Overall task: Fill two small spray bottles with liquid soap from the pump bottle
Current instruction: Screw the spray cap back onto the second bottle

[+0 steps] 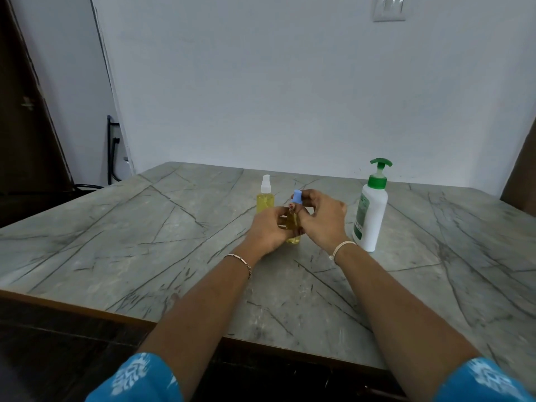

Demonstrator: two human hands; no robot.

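Note:
A small spray bottle with a blue top stands on the marble-patterned table, holding yellow liquid. My left hand grips its body from the left. The fingers of my right hand pinch its blue spray head. Just behind and to the left stands a second small spray bottle with a white top, also holding yellow liquid, and no hand touches it. The white pump bottle with a green pump stands upright to the right of my right hand.
The table's near edge runs across below my forearms. A white wall rises behind the table's far edge. A dark door is at the far left, with black tubing by the wall corner.

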